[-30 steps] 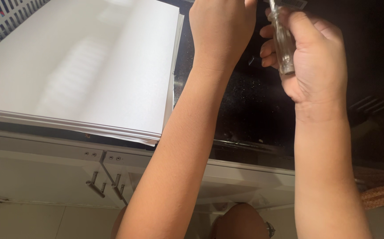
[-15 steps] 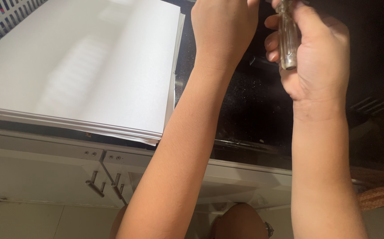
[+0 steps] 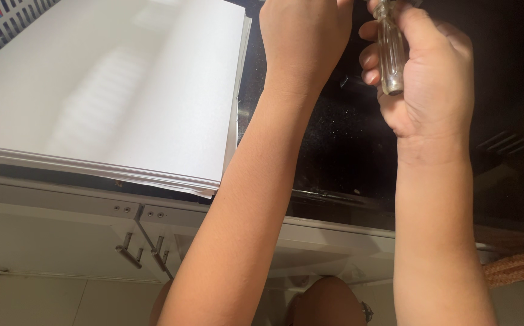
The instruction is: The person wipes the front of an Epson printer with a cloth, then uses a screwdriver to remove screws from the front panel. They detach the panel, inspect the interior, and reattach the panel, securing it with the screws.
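Change since previous frame: right hand [image 3: 428,78] and its clear-handled screwdriver [image 3: 388,51] shifted slightly upward; left hand [image 3: 304,36] unchanged. Right hand: fingers clamped around the screwdriver handle, held upright over the black glass cooktop [image 3: 346,151]. Left hand: at top edge, fingers cut off, grip cannot be told. Stack of white paper [image 3: 123,90] lies left; white cabinet doors [image 3: 63,235] below

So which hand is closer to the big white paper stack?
Left. The left hand is right beside the paper stack's right edge; the right hand, holding a clear tool handle, is farther away.
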